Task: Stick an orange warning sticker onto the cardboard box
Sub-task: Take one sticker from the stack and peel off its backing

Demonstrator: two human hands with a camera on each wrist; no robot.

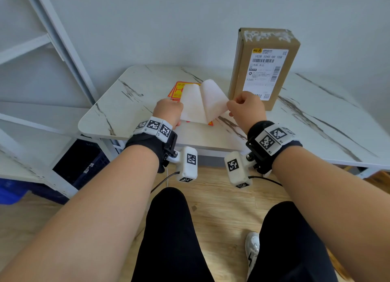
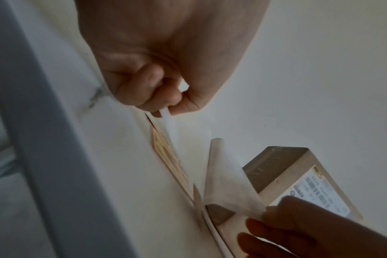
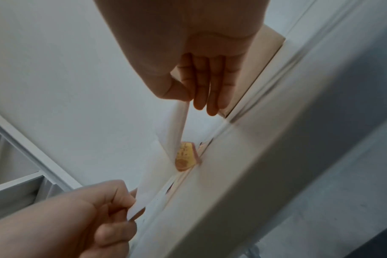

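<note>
The sticker (image 1: 213, 98) and its white backing sheet (image 1: 193, 104) are being held just above the desk (image 1: 126, 104), spread apart in a V with both white sides facing up; which leaf is sticker and which is backing cannot be told for certain. The left hand (image 1: 168, 111) is pinching the left leaf at its near edge between thumb and curled fingers, as the left wrist view confirms. The right hand (image 1: 245, 106) is pinching the corner of the right leaf between thumb and forefinger, its remaining fingers lying straight and touching nothing. Beneath the two leaves, a small stack of orange warning stickers (image 1: 177, 89) is lying flat on the desk.

The cardboard box (image 1: 263, 66) is standing upright on the desk, just beyond the right hand, its shipping label (image 1: 263, 72) facing the person. No orange sticker is showing on its visible faces.

Judgement: the peeling step is under way and seems about half done, the leaves being joined along the centre fold. The next move calls for parting them fully without letting the adhesive side fold onto itself, then carrying the sticker to a bare brown area of the box, clear of the label, and pressing it flat.
</note>
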